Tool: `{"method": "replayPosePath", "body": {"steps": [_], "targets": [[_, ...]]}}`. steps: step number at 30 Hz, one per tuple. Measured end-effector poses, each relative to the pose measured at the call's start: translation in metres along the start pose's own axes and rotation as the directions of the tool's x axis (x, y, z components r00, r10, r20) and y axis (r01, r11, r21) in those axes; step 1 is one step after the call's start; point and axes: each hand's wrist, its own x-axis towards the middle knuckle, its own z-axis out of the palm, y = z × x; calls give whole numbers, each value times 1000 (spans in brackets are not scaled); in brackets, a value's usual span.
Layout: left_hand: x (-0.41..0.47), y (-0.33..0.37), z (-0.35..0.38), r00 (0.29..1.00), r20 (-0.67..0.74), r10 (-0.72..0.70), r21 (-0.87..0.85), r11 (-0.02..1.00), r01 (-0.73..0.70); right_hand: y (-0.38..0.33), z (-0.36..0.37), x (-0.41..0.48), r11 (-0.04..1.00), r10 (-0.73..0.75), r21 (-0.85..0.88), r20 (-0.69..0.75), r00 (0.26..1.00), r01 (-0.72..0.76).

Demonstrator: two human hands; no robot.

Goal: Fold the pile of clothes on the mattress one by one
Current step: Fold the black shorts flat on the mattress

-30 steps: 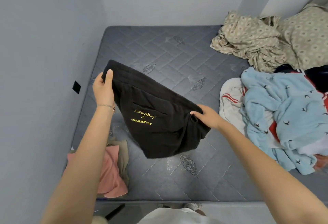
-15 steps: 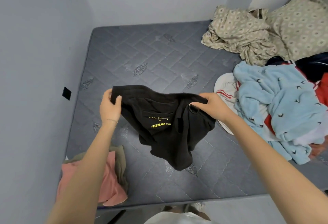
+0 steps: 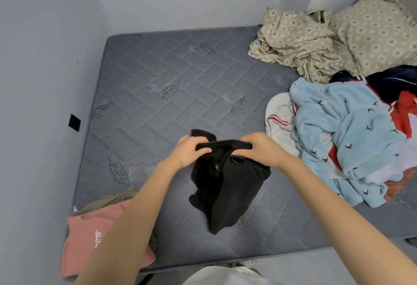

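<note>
A pair of black shorts (image 3: pixel 228 185) hangs bunched above the grey quilted mattress (image 3: pixel 158 77), its lower end near the front edge. My left hand (image 3: pixel 188 150) grips the waistband at the left. My right hand (image 3: pixel 259 147) grips the waistband at the right, and the two hands are close together. The pile of unfolded clothes (image 3: pixel 352 135) lies at the right, with a light blue patterned garment on top and white, red and dark pieces under it.
A folded pink garment (image 3: pixel 90 235) over an olive one lies at the mattress's front left corner. Crumpled beige patterned bedding (image 3: pixel 316 40) fills the back right. A wall runs along the left side, and a ledge stands behind the mattress.
My hands have come together, bringing the two ends of the waistband close. The shorts went from spread wide to doubled and hanging in a narrow bunch.
</note>
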Motion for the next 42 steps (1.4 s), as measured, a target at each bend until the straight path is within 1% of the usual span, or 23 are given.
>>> {"method": "replayPosePath", "body": {"steps": [2,4,8,10,13,15,17,20,22,23,25,30,35,42], "targets": [[-3,-4,-2,998,50,-43,-88,995,47,4,-2,-2,999,17,45,-9,1000,-16],[-3,-4,-10,995,59,-85,-181,979,95,9,-4,-5,996,35,80,7,999,-35],[1,4,-38,997,14,-78,-175,981,79,22,-4,-10,989,65,123,118,991,-80],[2,7,-53,997,-8,-75,-182,981,73,30,-1,-13,983,105,132,162,981,-127],[1,12,-76,995,-55,-86,-213,974,72,43,2,-17,979,165,89,189,968,-184],[0,15,-88,991,-89,-96,-246,967,72,53,-1,-18,971,195,112,152,969,-213],[-1,17,-93,990,-89,-110,-247,965,85,59,-7,-18,964,194,169,78,978,-204],[0,21,-93,989,-90,-119,-182,978,101,62,-20,-14,967,182,195,-83,980,-163],[-1,21,-94,984,-121,-130,-159,981,110,63,-34,-11,958,165,263,-174,971,-115],[-2,21,-95,983,-131,-131,-153,982,111,60,-43,-11,948,154,306,-191,969,-90],[-4,21,-96,980,-151,-131,-152,983,108,53,-57,-11,925,149,374,-194,970,-68],[-7,27,-105,961,-251,-118,-227,972,60,47,-74,-4,926,98,377,-210,973,-11],[-8,32,-108,959,-266,-98,-215,976,40,49,-76,0,928,95,372,-228,969,-4],[-13,29,-99,954,-278,-110,-271,962,32,49,-74,2,935,80,355,-233,969,8]]}}
